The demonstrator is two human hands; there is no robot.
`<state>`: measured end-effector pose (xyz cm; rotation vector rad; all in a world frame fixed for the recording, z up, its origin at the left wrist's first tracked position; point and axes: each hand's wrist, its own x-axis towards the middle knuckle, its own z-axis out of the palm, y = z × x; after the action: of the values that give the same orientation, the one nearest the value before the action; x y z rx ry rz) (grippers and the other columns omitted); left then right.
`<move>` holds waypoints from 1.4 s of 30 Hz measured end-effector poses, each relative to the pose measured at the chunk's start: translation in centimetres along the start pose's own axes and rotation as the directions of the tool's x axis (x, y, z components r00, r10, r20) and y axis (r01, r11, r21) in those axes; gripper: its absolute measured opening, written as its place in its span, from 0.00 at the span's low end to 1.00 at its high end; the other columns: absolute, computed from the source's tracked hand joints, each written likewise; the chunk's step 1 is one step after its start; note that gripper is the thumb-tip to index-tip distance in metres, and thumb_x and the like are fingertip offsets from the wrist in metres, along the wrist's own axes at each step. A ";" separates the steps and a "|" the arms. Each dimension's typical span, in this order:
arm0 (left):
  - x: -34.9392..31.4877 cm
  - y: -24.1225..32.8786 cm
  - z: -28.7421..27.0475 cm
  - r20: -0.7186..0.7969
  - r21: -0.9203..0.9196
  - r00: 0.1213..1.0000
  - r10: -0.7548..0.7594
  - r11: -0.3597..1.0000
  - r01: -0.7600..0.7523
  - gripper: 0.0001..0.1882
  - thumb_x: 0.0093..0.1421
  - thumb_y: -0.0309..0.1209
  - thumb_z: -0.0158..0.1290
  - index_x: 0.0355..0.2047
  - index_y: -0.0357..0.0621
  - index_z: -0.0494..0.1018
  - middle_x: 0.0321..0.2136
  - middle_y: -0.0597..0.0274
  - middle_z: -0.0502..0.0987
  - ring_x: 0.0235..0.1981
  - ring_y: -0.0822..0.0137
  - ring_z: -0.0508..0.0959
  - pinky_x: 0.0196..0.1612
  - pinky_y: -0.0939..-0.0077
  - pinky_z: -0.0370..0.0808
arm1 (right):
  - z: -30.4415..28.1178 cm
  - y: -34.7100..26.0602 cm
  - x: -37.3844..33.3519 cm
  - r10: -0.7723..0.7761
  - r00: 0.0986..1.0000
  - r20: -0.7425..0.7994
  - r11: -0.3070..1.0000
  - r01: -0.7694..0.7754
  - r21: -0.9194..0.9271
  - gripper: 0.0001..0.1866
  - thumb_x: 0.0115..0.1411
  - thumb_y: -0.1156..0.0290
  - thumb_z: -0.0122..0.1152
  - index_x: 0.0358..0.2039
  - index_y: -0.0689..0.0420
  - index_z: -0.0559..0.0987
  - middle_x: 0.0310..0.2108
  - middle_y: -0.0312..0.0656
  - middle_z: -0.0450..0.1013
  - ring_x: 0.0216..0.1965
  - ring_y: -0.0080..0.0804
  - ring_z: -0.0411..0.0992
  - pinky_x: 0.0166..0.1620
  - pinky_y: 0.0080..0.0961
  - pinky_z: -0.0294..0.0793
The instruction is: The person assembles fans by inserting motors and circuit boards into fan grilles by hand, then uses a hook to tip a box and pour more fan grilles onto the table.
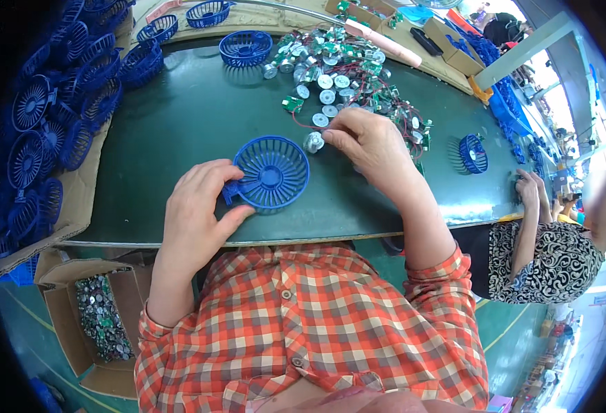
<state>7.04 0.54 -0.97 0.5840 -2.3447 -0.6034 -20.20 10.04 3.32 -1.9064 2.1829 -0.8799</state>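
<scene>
A round blue plastic fan cage [270, 176] with radial slats lies on the dark green table in front of me. My left hand [206, 199] grips its short side stem between thumb and fingers, at the cage's left. Just beyond its upper right rim is a small silver motor [313, 142], pinched at the fingertips of my right hand [365, 141]. A thin red wire and a small green circuit board [293, 104] lie close to that motor; I cannot tell whether they belong to it.
Motors with wires and boards form a pile [337, 76] at the back. Another blue cage [246, 49] stands behind, one [473, 153] to the right. A carton of cages [34, 138] flanks the left; a box of small parts [103, 316] sits below. A co-worker's hand [529, 193] is at right.
</scene>
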 end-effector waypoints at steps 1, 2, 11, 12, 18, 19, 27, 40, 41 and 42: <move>-0.1 -0.2 -0.1 0.000 0.023 1.000 -0.003 1.000 0.003 0.20 0.49 0.28 0.65 0.44 0.42 0.75 0.45 0.52 0.79 0.49 0.49 0.78 0.52 0.57 0.74 | 0.2 -0.2 0.1 -0.023 1.000 0.001 1.000 0.023 -0.004 0.08 0.60 0.72 0.64 0.37 0.63 0.81 0.30 0.46 0.75 0.33 0.39 0.76 0.39 0.30 0.74; -0.2 -0.2 0.0 -0.008 0.044 1.000 -0.011 0.999 0.012 0.21 0.49 0.28 0.66 0.43 0.42 0.74 0.44 0.52 0.79 0.48 0.49 0.78 0.51 0.57 0.74 | 0.0 -0.2 -0.1 -0.026 0.999 -0.028 0.999 0.027 0.039 0.09 0.59 0.73 0.65 0.40 0.62 0.81 0.33 0.46 0.76 0.35 0.40 0.77 0.40 0.32 0.75; -0.7 -0.8 0.2 -0.156 -0.141 0.973 -0.168 0.979 0.147 0.17 0.51 0.22 0.64 0.42 0.38 0.75 0.42 0.53 0.79 0.43 0.56 0.80 0.47 0.68 0.76 | 0.4 -0.5 -7.9 -0.037 0.976 -0.216 0.963 -0.022 -0.268 0.13 0.54 0.74 0.70 0.41 0.59 0.80 0.38 0.44 0.75 0.38 0.45 0.76 0.41 0.35 0.75; -0.9 -1.3 0.1 -0.178 -0.249 0.963 -0.201 0.956 0.153 0.14 0.54 0.20 0.62 0.42 0.38 0.76 0.43 0.56 0.79 0.43 0.63 0.80 0.48 0.72 0.75 | 0.8 -0.6 -8.1 -0.007 0.974 -0.225 0.965 -0.052 -0.258 0.14 0.54 0.74 0.70 0.41 0.58 0.80 0.39 0.44 0.75 0.39 0.46 0.76 0.42 0.36 0.75; -1.8 -2.0 -0.3 -0.202 -0.641 0.964 -0.170 0.768 0.001 0.14 0.54 0.18 0.60 0.41 0.40 0.77 0.47 0.56 0.79 0.49 0.66 0.78 0.54 0.70 0.73 | 1.0 0.8 -8.0 0.035 0.958 -0.286 0.991 -0.070 -0.115 0.11 0.54 0.79 0.69 0.38 0.60 0.81 0.36 0.43 0.75 0.36 0.40 0.76 0.40 0.31 0.75; -1.8 -2.1 -0.6 -0.088 -0.530 0.996 -0.018 0.847 -0.032 0.15 0.52 0.19 0.61 0.41 0.40 0.77 0.47 0.55 0.79 0.49 0.64 0.78 0.53 0.70 0.74 | 0.9 1.0 -7.9 0.092 0.951 -0.297 0.995 -0.099 -0.007 0.10 0.54 0.81 0.68 0.37 0.61 0.81 0.35 0.43 0.75 0.34 0.37 0.76 0.39 0.29 0.75; -0.8 -1.5 -0.8 0.165 -0.320 0.953 0.254 0.928 -0.192 0.18 0.49 0.33 0.66 0.40 0.42 0.77 0.42 0.53 0.80 0.41 0.51 0.79 0.44 0.61 0.75 | -0.2 -3.2 -5.3 -0.100 0.928 -0.358 0.973 0.166 0.158 0.10 0.53 0.84 0.68 0.37 0.62 0.82 0.32 0.38 0.76 0.31 0.24 0.72 0.35 0.19 0.70; -1.1 -0.8 -0.5 0.094 -0.214 0.991 0.092 0.974 -0.070 0.20 0.48 0.21 0.63 0.44 0.41 0.77 0.46 0.50 0.79 0.45 0.52 0.79 0.47 0.65 0.75 | -0.8 -1.1 -4.6 -0.191 0.929 -0.318 0.940 0.080 -0.332 0.10 0.56 0.78 0.67 0.39 0.59 0.82 0.36 0.44 0.77 0.36 0.45 0.76 0.40 0.34 0.76; -1.1 -0.7 -0.5 0.081 -0.184 0.994 0.075 0.981 -0.059 0.20 0.48 0.21 0.63 0.44 0.41 0.76 0.46 0.50 0.78 0.47 0.52 0.79 0.49 0.64 0.75 | -1.0 -1.4 -3.9 -0.236 0.931 -0.278 0.935 0.140 -0.325 0.09 0.56 0.77 0.67 0.39 0.58 0.82 0.35 0.44 0.77 0.36 0.45 0.76 0.40 0.34 0.76; -1.1 -0.7 -0.5 0.079 -0.182 0.994 0.073 0.982 -0.058 0.20 0.48 0.21 0.63 0.44 0.41 0.76 0.46 0.50 0.78 0.47 0.52 0.79 0.49 0.64 0.75 | -1.1 -1.5 -3.2 -0.239 0.931 -0.277 0.935 0.143 -0.324 0.09 0.56 0.77 0.67 0.39 0.58 0.82 0.35 0.44 0.77 0.36 0.45 0.76 0.40 0.34 0.76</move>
<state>8.37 0.41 -1.52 0.4044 -2.3467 -0.8133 -18.72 13.40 4.06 -2.2962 2.4597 -0.9911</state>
